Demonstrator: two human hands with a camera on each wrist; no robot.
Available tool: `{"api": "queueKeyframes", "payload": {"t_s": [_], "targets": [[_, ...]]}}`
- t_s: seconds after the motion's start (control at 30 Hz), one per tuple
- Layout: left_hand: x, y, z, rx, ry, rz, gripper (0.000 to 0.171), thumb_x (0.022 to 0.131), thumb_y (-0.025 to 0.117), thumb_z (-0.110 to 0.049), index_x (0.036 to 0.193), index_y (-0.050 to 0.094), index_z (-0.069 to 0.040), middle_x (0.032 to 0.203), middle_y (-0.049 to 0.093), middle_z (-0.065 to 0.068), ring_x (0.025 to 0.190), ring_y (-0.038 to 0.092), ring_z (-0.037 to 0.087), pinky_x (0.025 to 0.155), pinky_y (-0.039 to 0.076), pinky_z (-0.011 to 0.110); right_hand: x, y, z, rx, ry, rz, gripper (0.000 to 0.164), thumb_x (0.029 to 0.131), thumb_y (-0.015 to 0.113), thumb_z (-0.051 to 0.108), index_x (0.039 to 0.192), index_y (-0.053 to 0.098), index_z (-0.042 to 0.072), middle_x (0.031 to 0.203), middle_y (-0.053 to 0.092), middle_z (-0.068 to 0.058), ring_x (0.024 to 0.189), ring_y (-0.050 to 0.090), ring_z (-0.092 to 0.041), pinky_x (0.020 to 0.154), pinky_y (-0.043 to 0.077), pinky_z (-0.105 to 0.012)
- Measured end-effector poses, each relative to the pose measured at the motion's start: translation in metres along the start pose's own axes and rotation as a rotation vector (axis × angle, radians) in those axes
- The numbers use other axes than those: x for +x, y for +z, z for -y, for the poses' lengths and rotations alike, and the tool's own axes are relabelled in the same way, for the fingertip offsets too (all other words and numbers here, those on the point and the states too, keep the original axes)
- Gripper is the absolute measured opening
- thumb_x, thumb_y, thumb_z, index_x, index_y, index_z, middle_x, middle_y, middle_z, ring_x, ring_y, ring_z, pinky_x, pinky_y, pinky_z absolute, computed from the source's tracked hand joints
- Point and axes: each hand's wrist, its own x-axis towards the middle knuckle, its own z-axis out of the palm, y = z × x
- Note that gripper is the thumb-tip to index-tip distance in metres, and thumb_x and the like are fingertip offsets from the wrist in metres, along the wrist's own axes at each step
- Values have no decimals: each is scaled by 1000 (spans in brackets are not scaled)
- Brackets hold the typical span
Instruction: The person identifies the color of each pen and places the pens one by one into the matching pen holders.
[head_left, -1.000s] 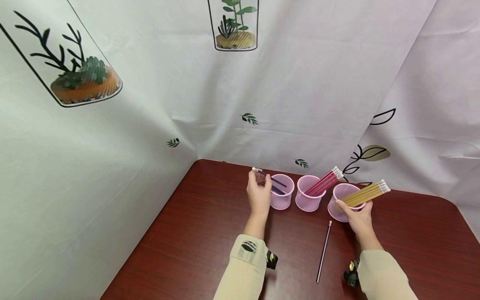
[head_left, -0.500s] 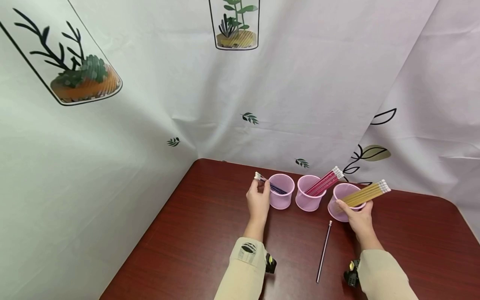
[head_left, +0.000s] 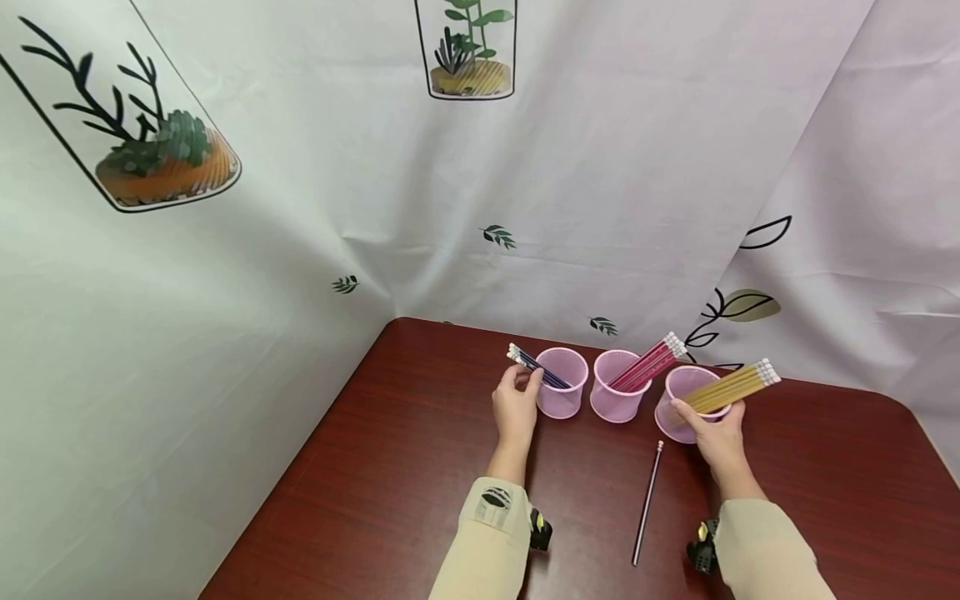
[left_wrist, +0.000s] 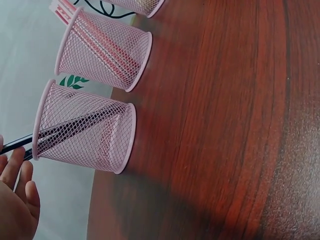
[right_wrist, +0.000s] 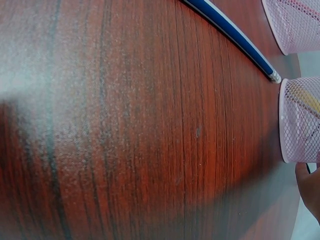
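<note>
Three pink mesh pencil cups stand in a row at the back of the table. Dark blue pencils with white erasers lean out of the left cup. My left hand pinches at their upper ends, and the left wrist view shows its fingers around a dark pencil outside the rim. Pink pencils lean in the middle cup. My right hand grips the right cup, thumb at its near rim, with yellow pencils slanting right over it.
One loose dark blue pencil lies on the reddish-brown table between the forearms, its eraser end near the right cup. A white patterned cloth hangs behind and along the left side.
The pencil in my left hand has lowered into the left cup beside the other dark ones, and the hand has moved slightly down. My right hand has stayed on its cup.
</note>
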Motion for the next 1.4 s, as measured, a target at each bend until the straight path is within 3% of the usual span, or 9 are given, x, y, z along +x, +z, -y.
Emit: {"api": "queueKeyframes", "payload": {"t_s": [0.3,0.57,0.73,0.83,0.9,1.0,1.17,1.3,1.4], "targets": [[-1,1,5,-6,-26,-4,16,68,68,-24,72,60,-12,65,58,-6,57,53,4,54,42,21,-8,2,10,2,-11,2,87,64,70,37,127,11,24,125,23,-12,115,19,-19,96,11,-32],[-1,2,10,17,-7,-15,11,70,67,-21,69,61,-12,59,55,-7,53,50,4,50,41,20,-21,3,34,-13,64,0,84,67,69,32,126,10,17,125,23,-12,115,19,-21,96,11,-30],[-4,3,10,0,35,-44,11,73,63,-21,67,57,-15,54,49,-10,48,44,2,44,37,19,-21,2,34,-14,64,3,84,68,68,31,127,10,16,125,23,-13,115,18,-21,96,11,-31],[-11,5,3,-23,121,-22,13,75,61,-22,66,54,-15,50,46,-10,43,40,1,41,33,17,-18,3,28,-5,35,0,86,66,69,34,127,11,18,125,23,-12,115,19,-20,96,11,-30],[-18,8,-4,-30,192,45,13,76,60,-22,65,54,-15,49,46,-10,42,40,1,40,32,16,-14,3,21,1,10,2,86,65,69,34,127,11,21,125,23,-12,115,19,-19,96,11,-30],[-36,15,-14,13,253,272,13,76,59,-23,66,56,-16,52,47,-11,44,41,0,42,33,14,-11,1,15,7,1,1,86,65,69,36,127,11,25,125,23,-12,115,19,-19,96,11,-30],[-73,33,-14,312,300,702,18,76,55,-40,67,58,-25,56,43,-20,51,40,-4,47,30,11,-15,1,19,1,11,5,86,66,68,35,128,9,22,126,22,-15,115,18,-22,96,10,-31],[-96,44,-4,514,327,870,18,74,55,-46,66,57,-29,55,43,-22,53,40,-5,47,29,12,-19,3,26,6,17,5,87,67,68,34,128,8,19,126,21,-15,115,18,-22,96,10,-30],[-106,50,-2,627,332,922,21,71,56,-50,64,55,-30,56,44,-20,56,43,-3,47,30,15,-21,3,30,17,13,5,86,67,68,32,128,9,17,126,21,-16,114,19,-22,96,11,-30]]}}
